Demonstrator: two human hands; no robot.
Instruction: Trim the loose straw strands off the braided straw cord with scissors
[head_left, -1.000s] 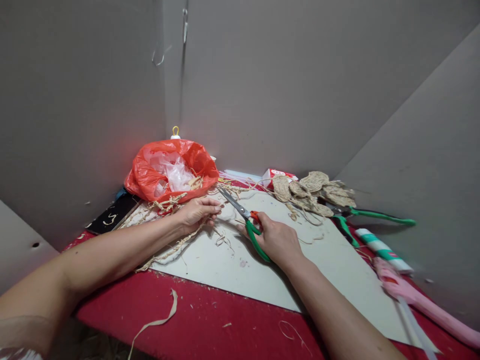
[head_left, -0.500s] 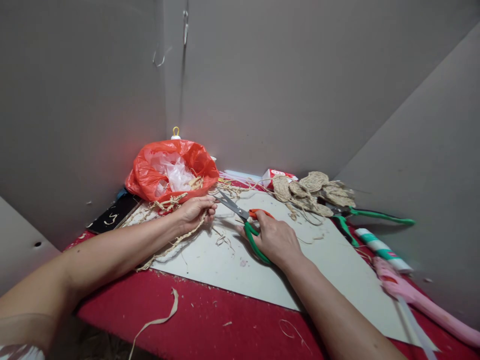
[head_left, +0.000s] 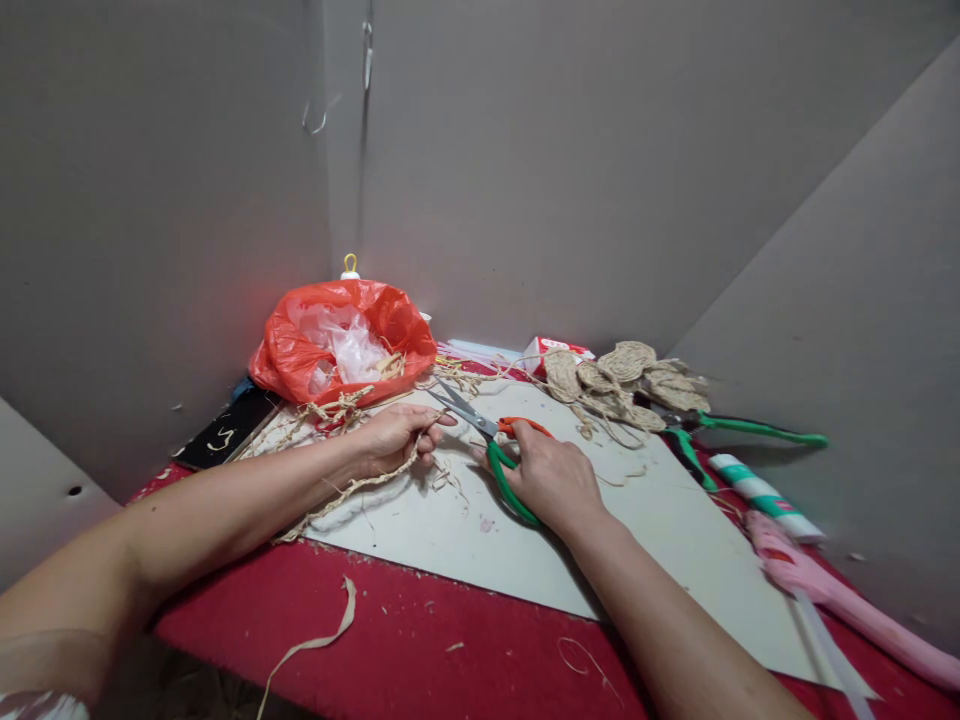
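My right hand is closed on a pair of scissors with one green and one orange handle loop. The blades stand a little apart and point up and left, close to the fingertips of my left hand. Between its thumb and fingers that hand pinches a braided straw cord, whose length runs down along my forearm onto the white board. A short end of the cord sticks out of the pinch beside the blades. Loose straw scraps lie between the two hands.
A red plastic bag with clear plastic and straw inside stands at the back left, beside a black flat object. Coiled twine shapes, green-handled pliers, a striped roll and a pink glue gun lie on the right.
The scissor blades have opened slightly since the first frame. My left hand first drew back a little, then turned, bringing the cord's end beside the blades.
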